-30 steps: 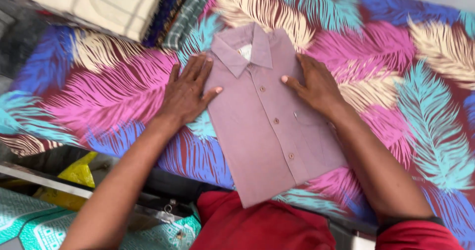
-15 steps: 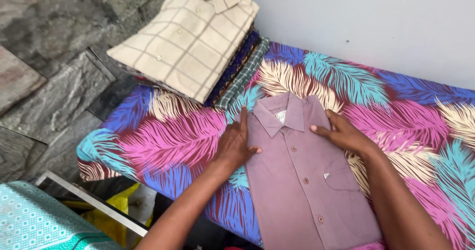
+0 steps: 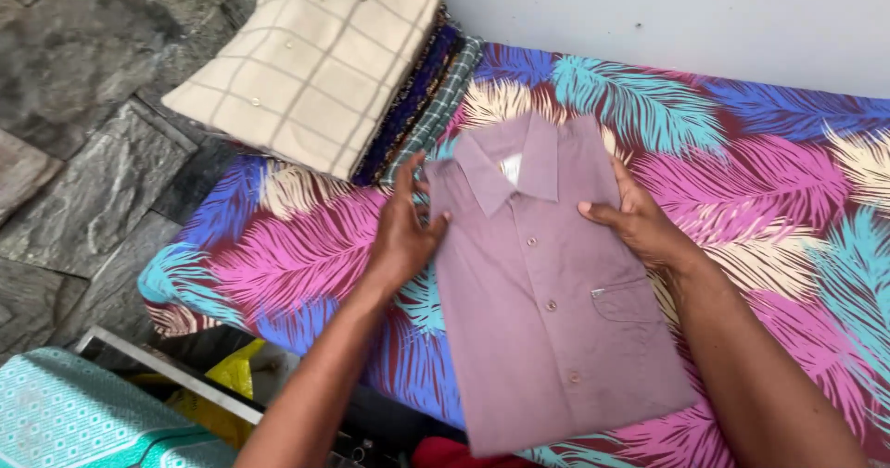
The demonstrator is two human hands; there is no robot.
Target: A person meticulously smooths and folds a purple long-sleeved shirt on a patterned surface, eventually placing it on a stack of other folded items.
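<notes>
Folded mauve shirt (image 3: 547, 292), collar uppermost, lying flat on the feather-patterned cover (image 3: 306, 255) of the desk. The shirt forms a neat rectangle; its buttoned placket runs down the centre, a pale label shows inside the collar, and a chest pocket sits toward its right edge. Left hand (image 3: 405, 232) at the shirt's left shoulder: the grip is partly closed, thumb lying on the fabric and fingers curled at the edge, though whether they reach under the fold cannot be told. Right hand (image 3: 638, 222) at the shirt's right shoulder: thumb pressed on top, fingers wrapped along the side, holding the edge. Beyond the shirt's collar, up and to the left, a stack of folded garments (image 3: 417, 107) rests on the same cover, topped by a cream checked shirt (image 3: 311, 60).
</notes>
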